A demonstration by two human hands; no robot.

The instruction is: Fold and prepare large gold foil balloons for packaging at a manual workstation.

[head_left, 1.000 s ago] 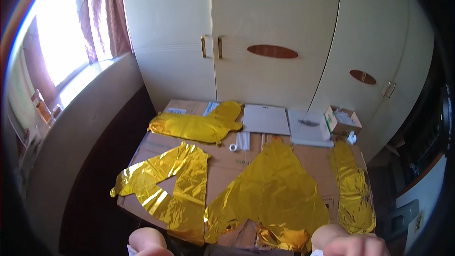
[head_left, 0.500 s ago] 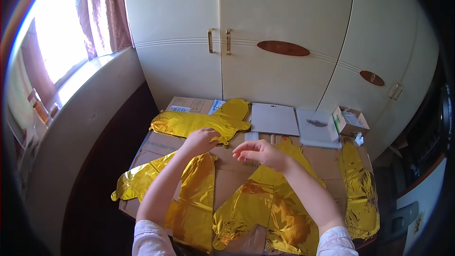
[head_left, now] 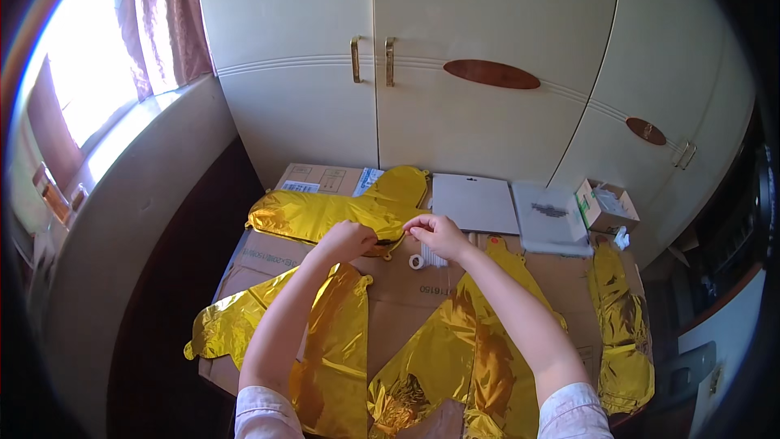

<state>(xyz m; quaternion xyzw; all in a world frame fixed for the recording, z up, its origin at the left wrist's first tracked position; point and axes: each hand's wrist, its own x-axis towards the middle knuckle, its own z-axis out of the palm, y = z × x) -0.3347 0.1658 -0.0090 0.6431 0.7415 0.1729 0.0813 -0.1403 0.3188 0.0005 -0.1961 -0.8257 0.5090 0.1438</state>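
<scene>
Both my hands are at the near edge of a flat gold foil balloon [head_left: 317, 215] lying at the back of the cardboard-covered table; other layers seem to lie under it. My left hand [head_left: 349, 241] has its fingers curled together over that edge, its fingertips partly hidden. Facing it, my right hand [head_left: 439, 237] pinches thumb and fingers together beside the balloon's corner. Whatever either pinch holds is too small to make out. Just below my right hand sits a small white roll [head_left: 417, 262], with a white ridged piece [head_left: 435, 255] next to it.
More gold foil balloons [head_left: 337, 349] lie under my forearms, with another [head_left: 621, 325] at the right edge. Along the back are a white board [head_left: 474, 203], a clear plastic packet [head_left: 551, 219] and an open small box [head_left: 608, 207]. A cream wardrobe [head_left: 487, 130] stands behind.
My right hand has moved up and left to the balloon's edge, its fingers closing into a pinch. The left fingers have curled in. The white roll has come into sight.
</scene>
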